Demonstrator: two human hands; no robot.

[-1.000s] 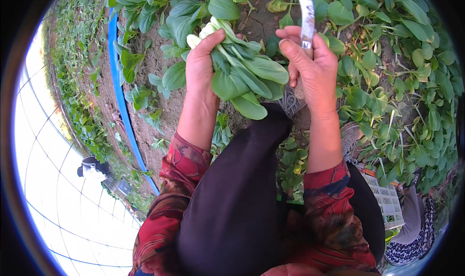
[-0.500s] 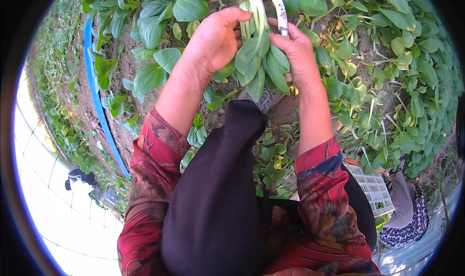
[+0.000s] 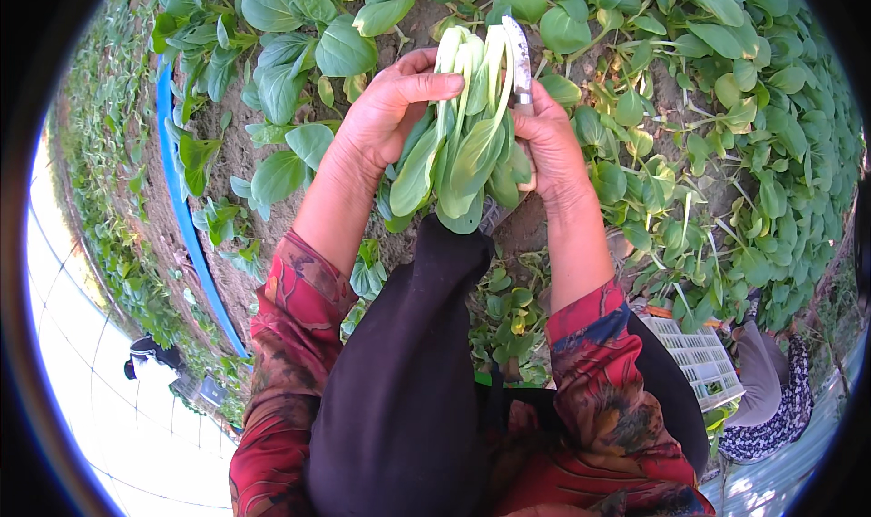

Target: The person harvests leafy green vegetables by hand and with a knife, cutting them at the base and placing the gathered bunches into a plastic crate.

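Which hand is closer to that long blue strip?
The left hand. It holds the leafy greens, to the right of the blue strip; the right hand is farther right, holding the knife.

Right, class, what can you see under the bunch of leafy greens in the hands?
At the lower edge of the bunch show a dark-trousered knee, part of a grey shoe and brown soil. The ground directly beneath is covered.

The greens (image 3: pixel 476 150) look smooth, faintly glossy; just right of them shines a metal knife (image 3: pixel 520 59) (dark-smudged); below them, matt cloth trousers (image 3: pixel 399 372).
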